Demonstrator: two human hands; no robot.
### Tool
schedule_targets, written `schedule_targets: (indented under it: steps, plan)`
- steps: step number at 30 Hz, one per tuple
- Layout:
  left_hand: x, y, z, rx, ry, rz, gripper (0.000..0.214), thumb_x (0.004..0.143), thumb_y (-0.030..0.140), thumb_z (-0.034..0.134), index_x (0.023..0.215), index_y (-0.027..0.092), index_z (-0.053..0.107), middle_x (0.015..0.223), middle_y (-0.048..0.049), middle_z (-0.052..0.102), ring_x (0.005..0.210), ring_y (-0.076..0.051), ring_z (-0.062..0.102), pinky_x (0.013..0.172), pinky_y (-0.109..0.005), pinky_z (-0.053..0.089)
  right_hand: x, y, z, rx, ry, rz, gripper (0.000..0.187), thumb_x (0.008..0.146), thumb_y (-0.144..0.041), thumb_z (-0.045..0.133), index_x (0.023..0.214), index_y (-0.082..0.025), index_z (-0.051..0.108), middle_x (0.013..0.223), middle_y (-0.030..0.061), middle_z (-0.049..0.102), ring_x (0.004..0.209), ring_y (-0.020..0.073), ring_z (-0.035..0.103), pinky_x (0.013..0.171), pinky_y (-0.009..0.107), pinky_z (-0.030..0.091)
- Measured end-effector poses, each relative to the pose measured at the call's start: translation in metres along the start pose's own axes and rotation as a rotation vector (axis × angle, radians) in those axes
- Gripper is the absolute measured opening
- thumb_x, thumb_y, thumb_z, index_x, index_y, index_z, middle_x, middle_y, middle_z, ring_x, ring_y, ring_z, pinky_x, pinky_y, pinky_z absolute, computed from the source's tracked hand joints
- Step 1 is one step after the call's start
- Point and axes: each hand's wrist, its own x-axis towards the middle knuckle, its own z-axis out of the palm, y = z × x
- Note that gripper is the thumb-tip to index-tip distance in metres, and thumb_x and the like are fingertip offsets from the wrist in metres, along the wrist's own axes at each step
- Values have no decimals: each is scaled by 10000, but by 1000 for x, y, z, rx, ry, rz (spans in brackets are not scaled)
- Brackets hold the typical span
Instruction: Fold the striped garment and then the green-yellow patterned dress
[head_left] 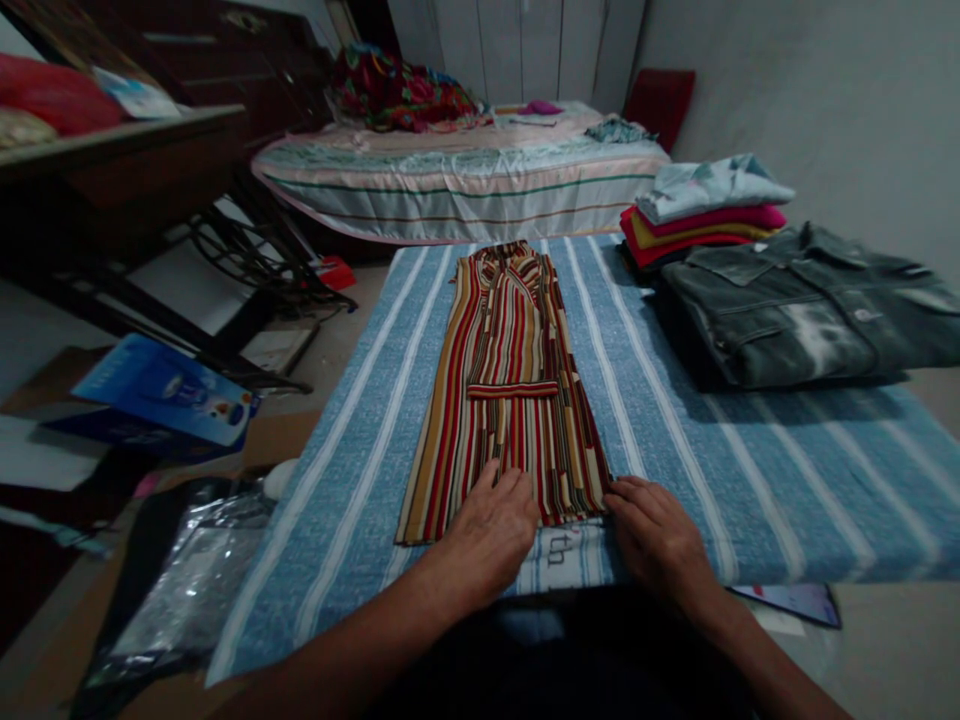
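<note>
A striped collared garment [499, 340] in red, tan, cream and black lies folded lengthwise on the blue striped cloth [360, 420] covering the table. Its collar points away from me, and a red-edged band crosses its middle. My left hand [495, 530] rests on the lower part near the hem, palm down, fingers slightly bent and apart. At the hem's right corner, my right hand [656, 530] has its fingertips closed on the fabric edge. The undersides of both hands are hidden.
On the right lie a folded dark denim jacket [817, 310] and a stack of folded clothes [705, 215]. Beyond the table is a bed [465, 190] with a floral blanket [405, 90]. A sewing machine table [135, 140] and a blue box [172, 395] are at left.
</note>
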Motion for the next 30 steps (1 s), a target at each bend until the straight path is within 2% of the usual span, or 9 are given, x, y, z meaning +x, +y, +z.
schedule_targets:
  steps: [4,7,11,18,23,30]
  plan:
    - [-3,1,6,8,52,-9,182,816,144,488,904,143,647,1105,-101,606,1103,-249,498,1072,-484,254,1,-1,-3,17,23,26,256,849,-69,476,1056,-152,601,1053,116,640,1051,252,566,870,439,505]
    - [-3,1,9,-3,46,-16,169,825,177,497,863,142,657,1089,-106,607,1086,-253,505,1065,-493,262,2,-1,-7,32,45,51,246,854,-82,485,1051,-165,606,1048,110,645,1046,244,575,877,436,507]
    - [0,0,12,-10,27,-12,191,802,127,492,893,126,659,1078,-120,600,1081,-266,501,1051,-499,276,2,1,-13,61,44,86,231,867,-123,513,1075,-180,593,1033,104,651,1013,233,595,868,420,515]
    - [2,0,10,-50,0,-27,201,788,73,488,892,112,656,1070,-134,601,1066,-268,511,1024,-482,300,-6,2,-23,51,17,136,356,880,-211,520,1234,-190,490,1089,111,638,1050,252,581,856,428,515]
    - [1,0,17,-48,14,-21,199,784,78,488,887,105,656,1092,-145,598,1077,-272,504,995,-460,337,-1,-2,-20,32,-9,89,316,879,-164,501,1194,-170,521,1061,112,642,1047,247,573,870,433,501]
    - [-3,0,16,-55,106,-17,195,848,100,451,879,119,642,1076,-124,605,1074,-247,503,964,-422,367,14,-6,-14,-11,-52,-28,207,873,-101,487,1023,-153,621,1024,107,648,1030,245,567,870,416,486]
